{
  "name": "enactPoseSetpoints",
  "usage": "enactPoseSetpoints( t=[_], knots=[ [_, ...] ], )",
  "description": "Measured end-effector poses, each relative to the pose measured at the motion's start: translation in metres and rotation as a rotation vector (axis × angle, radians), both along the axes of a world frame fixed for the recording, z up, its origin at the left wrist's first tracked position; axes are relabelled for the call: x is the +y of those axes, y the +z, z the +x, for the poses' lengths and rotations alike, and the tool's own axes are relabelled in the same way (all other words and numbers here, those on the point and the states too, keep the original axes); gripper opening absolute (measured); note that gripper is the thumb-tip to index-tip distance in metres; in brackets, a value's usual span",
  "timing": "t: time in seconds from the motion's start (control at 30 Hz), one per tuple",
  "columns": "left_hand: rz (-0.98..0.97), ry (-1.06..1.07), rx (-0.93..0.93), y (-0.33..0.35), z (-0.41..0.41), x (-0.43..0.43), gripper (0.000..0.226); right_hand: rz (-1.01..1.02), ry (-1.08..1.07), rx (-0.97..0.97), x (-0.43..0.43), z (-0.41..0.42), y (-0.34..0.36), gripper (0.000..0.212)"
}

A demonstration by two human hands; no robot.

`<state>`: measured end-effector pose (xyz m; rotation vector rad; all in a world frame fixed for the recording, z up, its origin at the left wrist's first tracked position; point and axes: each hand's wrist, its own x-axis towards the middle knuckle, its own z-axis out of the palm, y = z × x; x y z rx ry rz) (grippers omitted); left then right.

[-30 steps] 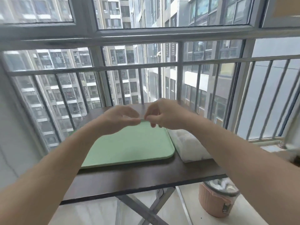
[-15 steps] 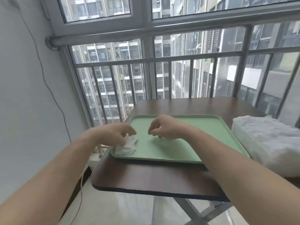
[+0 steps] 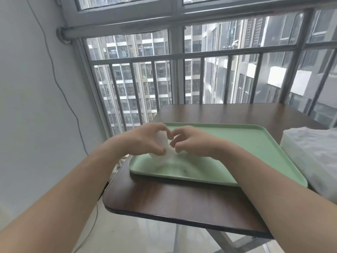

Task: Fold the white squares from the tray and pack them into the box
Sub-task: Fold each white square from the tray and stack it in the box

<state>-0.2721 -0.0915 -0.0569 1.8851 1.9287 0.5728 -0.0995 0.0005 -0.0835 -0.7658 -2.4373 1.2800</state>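
from the head view, we hold one white square (image 3: 165,143) just above the tray's (image 3: 255,141) near left corner, with both hands meeting on it. our left hand (image 3: 145,139) has its fingers curled, thumb and fingertips pinching the square. our right hand (image 3: 191,143) is curled the same way, nipping the opposite edge. to fold it well, we judge we should line the edges up before pressing the crease. the box (image 3: 313,157) sits just beside the tray's right edge.
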Motion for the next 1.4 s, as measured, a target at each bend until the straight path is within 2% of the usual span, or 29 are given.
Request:
enactPoseSetpoints(
  t=[0.07,0.13,0.23,0.3,0.37,0.43,0.5,0.63,0.83,0.97,1.07,1.27,1.4],
  knots=[
    [0.144,0.026,-0.155,0.0,0.007,0.005,0.034,-0.096,0.012,0.069,-0.003,0.005,0.001,0.039],
    [0.217,0.073,-0.292,-0.003,0.013,0.009,0.038,-0.166,-0.007,0.158,-0.003,0.011,0.001,0.033],
    [0.243,0.161,-0.55,-0.008,0.02,0.014,0.042,-0.222,-0.084,0.284,-0.001,0.021,0.001,0.022],
    [0.252,0.186,-0.71,-0.008,0.023,0.014,0.031,-0.236,-0.124,0.327,0.002,0.023,0.001,0.021],
    [0.291,0.234,-0.776,-0.008,0.022,0.015,0.016,-0.249,-0.141,0.336,0.002,0.024,0.001,0.02],
    [0.34,0.268,-0.81,-0.008,0.019,0.015,0.014,-0.286,-0.16,0.334,0.0,0.023,0.003,0.02],
    [0.341,0.262,-0.899,-0.007,0.017,0.012,0.018,-0.321,-0.191,0.328,-0.001,0.023,0.003,0.021],
    [0.205,0.182,-1.156,-0.003,0.016,0.004,0.024,-0.347,-0.266,0.318,0.0,0.021,0.002,0.025],
    [0.19,0.255,-1.213,-0.018,0.033,0.008,0.027,-0.391,-0.24,0.404,-0.007,0.023,0.007,0.025],
    [0.243,0.291,-1.225,-0.022,0.04,0.012,0.006,-0.395,-0.241,0.43,-0.008,0.025,0.009,0.029],
    [0.262,0.305,-1.213,-0.024,0.046,0.015,0.003,-0.408,-0.247,0.446,-0.008,0.026,0.009,0.032],
    [0.35,0.344,-1.188,-0.021,0.051,0.015,0.009,-0.436,-0.25,0.476,-0.008,0.027,0.01,0.038],
    [0.428,0.439,-1.145,-0.019,0.051,0.014,0.021,-0.483,-0.269,0.518,-0.007,0.026,0.01,0.035]
  ],
)
